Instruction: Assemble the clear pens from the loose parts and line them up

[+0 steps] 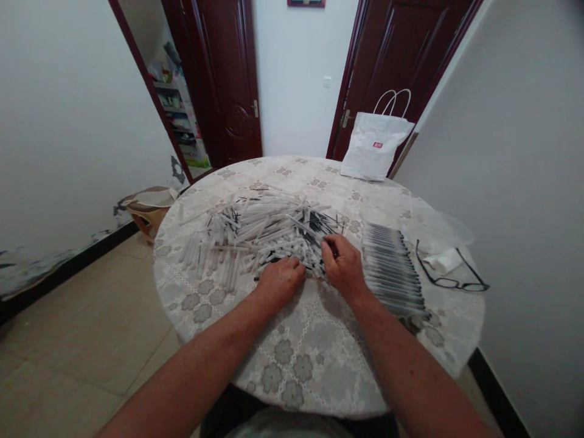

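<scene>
A loose heap of white and black pen parts (260, 234) lies on the round table (301, 359), which has a floral cloth. My left hand (279, 281) rests at the heap's near edge with its fingers curled down among the pieces. My right hand (344, 264) sits beside it, fingers bent and pinched into the pile. What either hand holds is hidden under the fingers. To the right of my right hand lies a neat row of assembled pens (392, 271), side by side.
Black-framed glasses (451, 274) and a clear plastic bag (438, 228) lie at the table's right edge. A white paper bag (374, 146) stands at the far side by a dark door. A basket (148, 207) sits on the floor at left.
</scene>
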`<action>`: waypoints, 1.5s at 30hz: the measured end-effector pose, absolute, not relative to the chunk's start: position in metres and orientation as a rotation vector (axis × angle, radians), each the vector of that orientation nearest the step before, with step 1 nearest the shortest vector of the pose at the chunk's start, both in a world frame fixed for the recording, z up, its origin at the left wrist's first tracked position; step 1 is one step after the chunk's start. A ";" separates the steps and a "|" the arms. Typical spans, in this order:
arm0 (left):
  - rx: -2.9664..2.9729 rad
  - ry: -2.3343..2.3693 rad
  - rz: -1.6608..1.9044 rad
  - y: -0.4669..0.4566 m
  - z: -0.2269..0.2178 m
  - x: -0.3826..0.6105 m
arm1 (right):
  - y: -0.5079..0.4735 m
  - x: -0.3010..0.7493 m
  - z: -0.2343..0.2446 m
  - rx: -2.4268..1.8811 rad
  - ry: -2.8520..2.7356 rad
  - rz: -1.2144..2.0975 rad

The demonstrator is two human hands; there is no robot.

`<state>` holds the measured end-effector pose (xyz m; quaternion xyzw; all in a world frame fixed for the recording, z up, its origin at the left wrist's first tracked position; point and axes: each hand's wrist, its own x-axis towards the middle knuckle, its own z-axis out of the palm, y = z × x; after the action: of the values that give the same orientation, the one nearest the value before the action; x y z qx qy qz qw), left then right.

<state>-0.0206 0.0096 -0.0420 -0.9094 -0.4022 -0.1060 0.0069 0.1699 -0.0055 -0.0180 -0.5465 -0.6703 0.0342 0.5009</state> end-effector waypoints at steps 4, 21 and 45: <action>-2.816 -1.287 -0.296 0.008 -0.041 -0.018 | -0.005 0.169 -0.017 -1.298 -1.632 0.068; -2.405 -2.096 -2.672 0.048 -0.025 -0.056 | -0.007 0.167 -0.016 -1.236 -1.704 0.031; -2.826 -1.250 -0.740 0.031 -0.035 -0.058 | -0.007 0.167 -0.018 -1.269 -1.725 0.020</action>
<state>-0.0579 0.0311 -0.0346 -0.8892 -0.3934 -0.2328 -0.0177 0.1665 -0.0073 -0.0178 -0.5200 -0.7070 0.0082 0.4793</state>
